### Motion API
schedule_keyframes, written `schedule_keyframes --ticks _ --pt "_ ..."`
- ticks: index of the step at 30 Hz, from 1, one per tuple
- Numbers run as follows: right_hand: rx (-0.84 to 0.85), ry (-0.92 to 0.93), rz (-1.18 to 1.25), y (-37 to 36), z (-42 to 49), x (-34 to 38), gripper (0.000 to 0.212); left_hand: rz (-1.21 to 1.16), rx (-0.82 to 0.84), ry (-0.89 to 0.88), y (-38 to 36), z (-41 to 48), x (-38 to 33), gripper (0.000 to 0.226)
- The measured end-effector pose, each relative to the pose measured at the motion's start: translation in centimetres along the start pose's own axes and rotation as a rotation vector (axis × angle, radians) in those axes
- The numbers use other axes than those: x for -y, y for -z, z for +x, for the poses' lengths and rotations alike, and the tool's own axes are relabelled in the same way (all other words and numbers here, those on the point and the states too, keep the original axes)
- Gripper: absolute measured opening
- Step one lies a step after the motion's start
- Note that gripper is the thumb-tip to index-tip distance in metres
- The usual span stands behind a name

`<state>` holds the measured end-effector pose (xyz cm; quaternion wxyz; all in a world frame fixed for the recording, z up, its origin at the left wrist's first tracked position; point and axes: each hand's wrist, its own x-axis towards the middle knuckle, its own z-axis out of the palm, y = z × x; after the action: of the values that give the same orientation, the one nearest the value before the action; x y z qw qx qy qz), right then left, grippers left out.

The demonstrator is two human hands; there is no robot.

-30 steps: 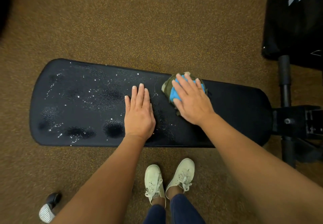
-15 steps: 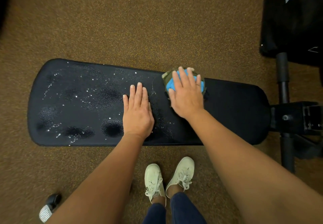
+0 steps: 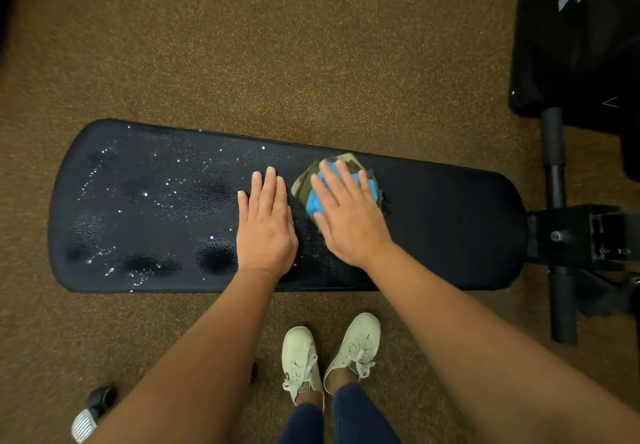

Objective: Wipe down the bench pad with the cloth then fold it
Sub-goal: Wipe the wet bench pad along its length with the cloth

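Straight-fingered, right grip (image 3: 349, 221) presses cloth (image 3: 304, 185) near far edge of bench pad (image 3: 450, 221); left grip (image 3: 266, 232) flat alongside.

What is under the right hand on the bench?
A bunched blue and camouflage cloth, pressed onto the black bench pad by the right hand. The hand covers the cloth's middle, so that part cannot be seen.

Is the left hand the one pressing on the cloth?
No, the left hand lies flat on the bare bench pad, while the cloth sits under the right hand.
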<state>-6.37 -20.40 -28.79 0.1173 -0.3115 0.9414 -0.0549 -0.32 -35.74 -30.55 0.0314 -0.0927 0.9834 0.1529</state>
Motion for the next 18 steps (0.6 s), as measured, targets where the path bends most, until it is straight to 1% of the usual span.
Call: schedule_keyframes --ticks 2,3,5,7,9,10,12,14,15,16,18 --pt "0.014 0.134 -0.031 0.1 -2.0 -1.9 0.060 0.001 0.001 -0.004 0.1 0.0 0.0 0.055" --pt "0.006 0.132 -0.053 0.1 -2.5 -3.0 0.061 0.003 0.005 -0.006 0.1 0.0 0.0 0.056" --pt "-0.040 0.003 -0.078 0.4 -2.2 -4.3 0.062 0.008 0.011 -0.005 0.3 0.0 -0.1 0.056" --pt "-0.049 -0.151 -0.057 0.4 -1.1 -3.3 0.063 0.010 0.019 -0.002 0.3 0.0 -0.1 0.057" --pt "-0.061 -0.200 0.002 0.0 -0.8 -1.0 0.061 0.012 0.026 -0.001 0.3 0.0 0.0 0.057" --pt "-0.058 -0.168 0.024 -0.2 -1.2 -0.2 0.060 0.012 0.027 -0.001 0.2 0.0 0.0 0.057" --pt "-0.035 -0.028 0.026 -0.8 -2.9 -0.1 0.057 0.008 0.026 0.000 0.2 0.0 0.0 0.057" --pt "-0.020 0.108 0.007 -0.6 -4.2 -1.7 0.057 0.007 0.030 -0.001 0.2 0.0 0.0 0.057" --pt "-0.023 0.123 -0.008 -0.5 -4.3 -2.6 0.058 0.007 0.032 -0.001 0.2 0.0 0.0 0.057" --pt "-0.033 0.094 -0.017 -0.4 -3.9 -3.2 0.058 0.009 0.034 0.000 0.3 0.0 -0.1 0.057" --pt "-0.061 -0.067 -0.011 0.0 -2.1 -3.5 0.059 0.017 0.036 0.011 0.3 0.0 -0.2 0.058"
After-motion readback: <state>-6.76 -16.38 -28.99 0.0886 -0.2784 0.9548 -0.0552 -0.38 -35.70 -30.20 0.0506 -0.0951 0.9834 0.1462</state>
